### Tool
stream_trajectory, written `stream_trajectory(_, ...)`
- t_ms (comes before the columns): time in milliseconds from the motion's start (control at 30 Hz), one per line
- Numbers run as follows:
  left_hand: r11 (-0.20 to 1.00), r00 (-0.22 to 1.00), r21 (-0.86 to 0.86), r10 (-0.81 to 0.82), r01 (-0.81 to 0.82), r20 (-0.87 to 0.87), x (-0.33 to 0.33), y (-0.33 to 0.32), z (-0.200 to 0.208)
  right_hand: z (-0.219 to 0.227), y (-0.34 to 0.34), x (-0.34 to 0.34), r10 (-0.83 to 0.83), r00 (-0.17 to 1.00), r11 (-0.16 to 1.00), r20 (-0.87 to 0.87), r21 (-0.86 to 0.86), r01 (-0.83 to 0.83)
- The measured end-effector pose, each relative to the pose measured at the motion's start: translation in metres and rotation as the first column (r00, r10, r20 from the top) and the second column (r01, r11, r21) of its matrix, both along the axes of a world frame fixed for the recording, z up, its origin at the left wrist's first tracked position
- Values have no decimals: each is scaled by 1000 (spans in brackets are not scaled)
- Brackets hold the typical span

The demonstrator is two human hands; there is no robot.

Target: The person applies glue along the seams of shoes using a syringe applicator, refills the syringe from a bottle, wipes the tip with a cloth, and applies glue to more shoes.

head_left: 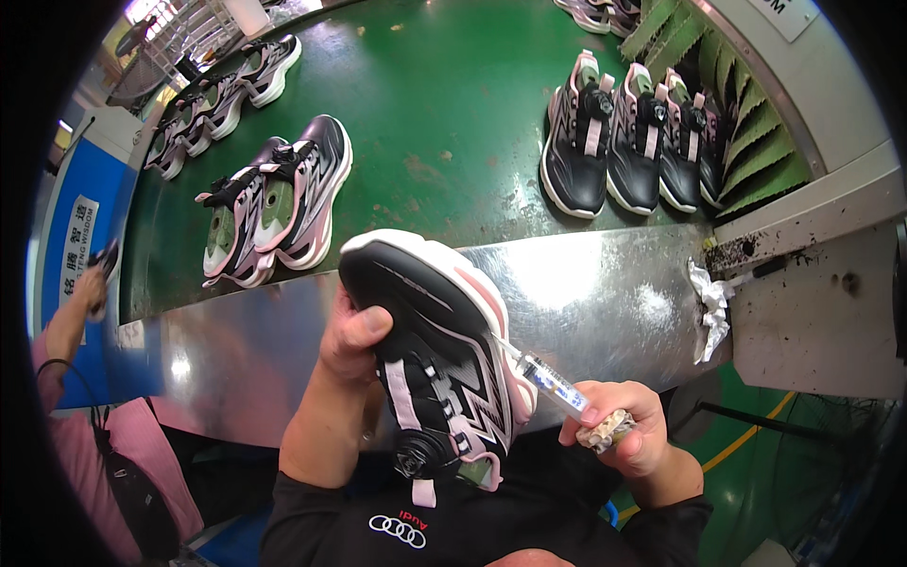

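Note:
A black, pink and white sneaker (430, 331) is gripped by my left hand (351, 333), the thumb lying on the upper near the toe and the other fingers hidden behind it. Its toe points away from me, and a round black dial sits at the near end. My right hand (624, 425) is closed round a clear syringe (556, 386). The syringe's narrow white tip meets the sneaker's side, where the upper joins the pale sole. A crumpled, yellowish wad (607, 431) covers the syringe's rear end between my fingers.
Beyond a metal ledge (605, 283) lies a green conveyor belt (444, 123). Similar sneakers stand on it at left (293, 198) and right (576, 142), beside green flaps (756, 132). Crumpled white paper (710, 312) lies at the ledge's right end. A person in pink (142, 463) works at left.

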State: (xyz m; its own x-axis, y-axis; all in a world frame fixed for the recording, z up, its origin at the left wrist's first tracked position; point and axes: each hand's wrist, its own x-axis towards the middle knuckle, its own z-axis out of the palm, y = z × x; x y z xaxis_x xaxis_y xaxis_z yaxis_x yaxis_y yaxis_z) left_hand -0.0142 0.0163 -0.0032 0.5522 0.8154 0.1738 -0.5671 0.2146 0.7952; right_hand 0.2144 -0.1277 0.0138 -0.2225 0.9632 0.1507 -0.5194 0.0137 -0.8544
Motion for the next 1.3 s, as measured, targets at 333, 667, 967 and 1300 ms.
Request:
stream_trajectory(333,909,979,-396,181,-129,95,-11,0,-13,-10,-18,7,75,990,997,122,-18,-74)
stream_trajectory(667,860,972,-511,122,-3,199,-19,9,-26,-23,-42,7,31,989,996,147,82,-44)
stream_trajectory(967,803,979,-594,159,-52,130,-25,12,-36,-39,-55,10,-23,987,991,157,136,1)
stream_trajectory(1300,794,968,-556,230,-247,-101,-39,9,-32,-53,-58,10,-78,983,984,164,170,50)
